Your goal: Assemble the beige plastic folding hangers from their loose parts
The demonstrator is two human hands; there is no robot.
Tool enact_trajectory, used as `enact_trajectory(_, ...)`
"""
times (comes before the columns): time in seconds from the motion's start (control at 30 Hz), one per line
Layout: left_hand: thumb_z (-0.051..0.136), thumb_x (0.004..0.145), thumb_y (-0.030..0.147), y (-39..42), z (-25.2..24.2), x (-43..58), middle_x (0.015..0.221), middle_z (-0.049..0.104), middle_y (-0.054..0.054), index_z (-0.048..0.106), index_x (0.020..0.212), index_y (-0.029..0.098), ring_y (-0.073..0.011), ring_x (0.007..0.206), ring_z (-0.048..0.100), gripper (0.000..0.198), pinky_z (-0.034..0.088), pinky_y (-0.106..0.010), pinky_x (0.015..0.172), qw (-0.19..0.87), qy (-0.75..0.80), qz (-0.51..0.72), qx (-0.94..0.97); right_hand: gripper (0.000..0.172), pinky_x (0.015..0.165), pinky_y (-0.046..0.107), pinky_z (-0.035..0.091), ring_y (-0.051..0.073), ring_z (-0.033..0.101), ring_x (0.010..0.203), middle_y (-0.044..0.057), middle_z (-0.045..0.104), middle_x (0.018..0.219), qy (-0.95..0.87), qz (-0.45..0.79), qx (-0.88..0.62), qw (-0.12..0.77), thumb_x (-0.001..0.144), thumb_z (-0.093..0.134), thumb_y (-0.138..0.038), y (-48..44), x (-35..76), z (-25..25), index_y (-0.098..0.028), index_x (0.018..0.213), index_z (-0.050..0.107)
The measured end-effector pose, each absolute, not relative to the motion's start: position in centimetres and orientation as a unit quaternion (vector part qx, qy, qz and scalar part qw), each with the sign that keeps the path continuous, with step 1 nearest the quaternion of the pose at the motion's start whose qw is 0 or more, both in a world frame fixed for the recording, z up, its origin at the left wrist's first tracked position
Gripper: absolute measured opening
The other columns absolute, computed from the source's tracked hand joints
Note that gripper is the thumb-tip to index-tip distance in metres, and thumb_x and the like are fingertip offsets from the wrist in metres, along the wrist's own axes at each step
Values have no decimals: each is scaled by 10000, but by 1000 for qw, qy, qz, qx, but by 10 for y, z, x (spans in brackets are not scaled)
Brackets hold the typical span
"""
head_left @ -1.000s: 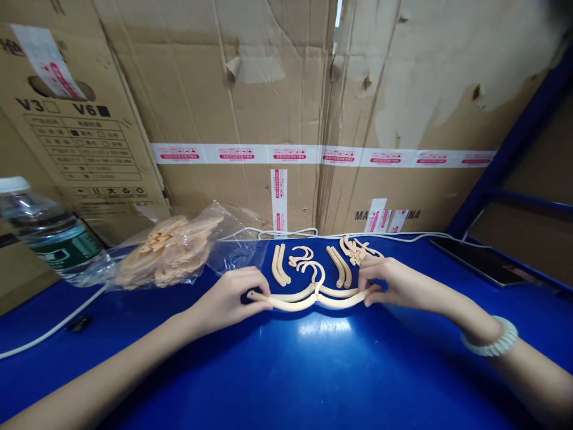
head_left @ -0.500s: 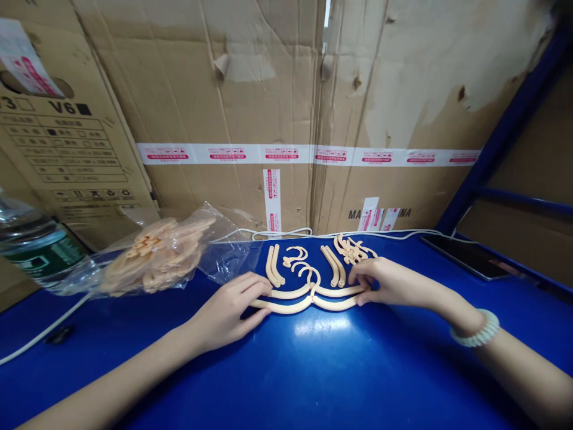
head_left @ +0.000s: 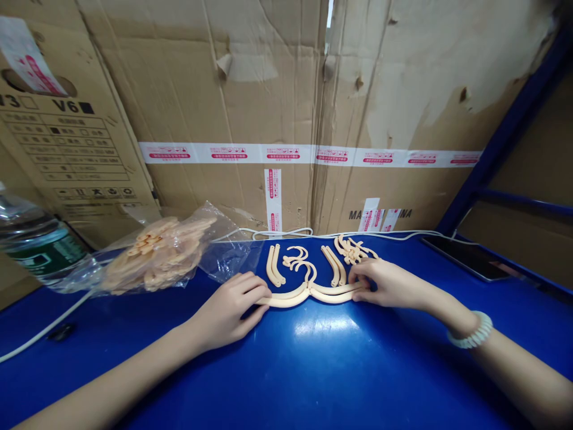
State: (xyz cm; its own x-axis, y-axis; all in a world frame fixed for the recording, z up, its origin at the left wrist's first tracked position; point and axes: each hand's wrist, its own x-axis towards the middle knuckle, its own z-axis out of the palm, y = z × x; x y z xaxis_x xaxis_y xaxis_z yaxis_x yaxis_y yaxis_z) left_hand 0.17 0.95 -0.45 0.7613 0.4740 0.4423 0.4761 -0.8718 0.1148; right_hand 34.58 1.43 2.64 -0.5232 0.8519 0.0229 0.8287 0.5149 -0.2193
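Note:
A small peach plastic hanger point(head_left: 308, 291), made of two curved arms and a hook, lies on the blue table point(head_left: 313, 370). My left hand point(head_left: 230, 307) pinches its left arm end, fingers closed on it. My right hand point(head_left: 387, 283) grips the right arm end the same way. Behind the hanger lie loose peach parts: a pair of curved arms point(head_left: 273, 266), some hooks point(head_left: 295, 257), another pair of arms point(head_left: 335, 266) and a small heap of pieces point(head_left: 353, 249).
A clear plastic bag of peach parts point(head_left: 156, 257) lies at the left, beside a water bottle point(head_left: 33, 242). Cardboard boxes point(head_left: 277, 113) wall off the back. A white cable point(head_left: 340, 234) runs along them. A dark phone point(head_left: 472, 257) lies at the right, near a blue shelf frame point(head_left: 505, 137).
Both hands have pressed the two arm pairs closer together, so the hanger sits tighter and slightly farther back. The view has shifted a little to the right.

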Motion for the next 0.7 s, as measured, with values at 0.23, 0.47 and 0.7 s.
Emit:
enact_trajectory(0.23, 480, 916, 137, 6, -4, 4, 878, 655, -66, 559, 871, 152, -212, 786, 588, 91, 394, -357, 684, 94, -231, -228, -941, 133, 603, 257, 359, 171, 569, 684, -9, 628, 738, -873, 78, -478, 63, 775, 677, -216, 11, 344, 29, -204, 902, 640)
enact_trajectory(0.47, 494, 904, 112, 7, -5, 4, 881, 656, -53, 534, 854, 165, -196, 781, 590, 83, 391, -343, 685, 95, -215, -251, -939, 197, 590, 257, 355, 179, 583, 678, -7, 632, 729, -865, 86, -490, 57, 770, 700, -239, 7, 342, 32, -211, 958, 647)
enact_trajectory(0.7, 502, 896, 103, 6, -7, 4, 880, 666, -53, 556, 913, 159, -193, 767, 597, 79, 409, -333, 674, 111, -216, -284, -928, 113, 595, 260, 355, 168, 550, 647, -11, 574, 665, -867, 66, -485, 97, 860, 637, -273, 6, 338, 31, -205, 948, 654)
